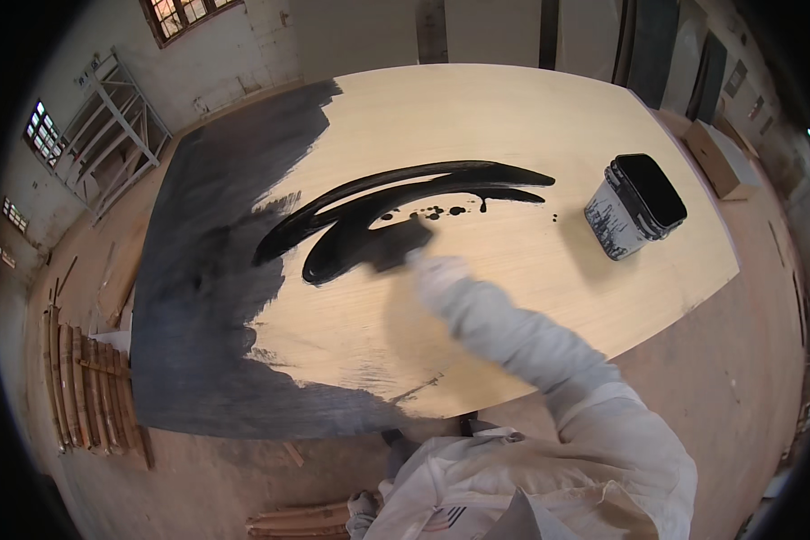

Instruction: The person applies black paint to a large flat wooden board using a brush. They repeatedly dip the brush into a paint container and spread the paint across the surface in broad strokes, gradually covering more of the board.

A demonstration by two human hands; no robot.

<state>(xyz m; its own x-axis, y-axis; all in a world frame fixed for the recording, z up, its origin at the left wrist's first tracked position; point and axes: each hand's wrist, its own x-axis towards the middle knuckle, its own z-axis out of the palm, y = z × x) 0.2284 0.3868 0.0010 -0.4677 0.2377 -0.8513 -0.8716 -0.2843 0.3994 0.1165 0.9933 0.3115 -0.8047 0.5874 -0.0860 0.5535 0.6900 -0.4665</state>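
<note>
Right hand (pixel 434 270), gloved and motion-blurred, grasps a black paint applicator (pixel 400 245) pressed flat on the plywood sheet (pixel 531 117), amid wet black streaks (pixel 396 193). Paint bucket (pixel 634 205) stands near on the bare wood, within reach for reloading. Left hand out of view.

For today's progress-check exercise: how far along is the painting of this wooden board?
Done: the board's left part is coated black. In hand: the right hand drags a black applicator through fresh wet strokes. Left: the bare wood near the paint bucket.
</note>
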